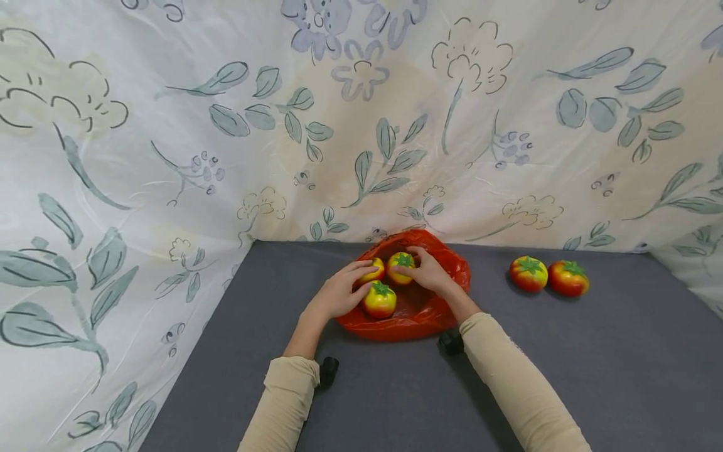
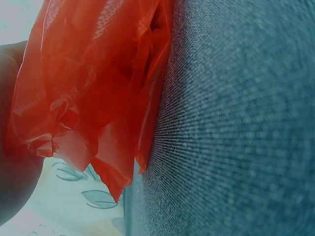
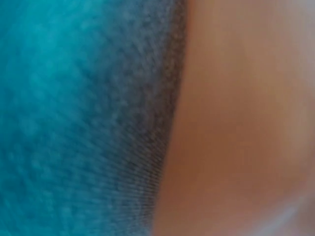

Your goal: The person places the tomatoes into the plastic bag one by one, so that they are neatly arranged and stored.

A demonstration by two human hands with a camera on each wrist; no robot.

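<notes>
Resting on the red bag [image 1: 415,314] on the grey table [image 1: 565,351], three tomatoes: left hand [image 1: 337,294] curls fingers round the left tomato [image 1: 374,271], right hand [image 1: 429,271] pinches the middle tomato [image 1: 401,267]. Front tomato [image 1: 380,300] sits untouched just beside both. Two more tomatoes [image 1: 548,276] lie touching, well right of the bag.

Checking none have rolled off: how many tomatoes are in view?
5. Three lie on the red bag: one nearest the person, one under the left hand, one at the right hand. Two, and, sit on the table to the right. The bag or hands may hide more.
</notes>
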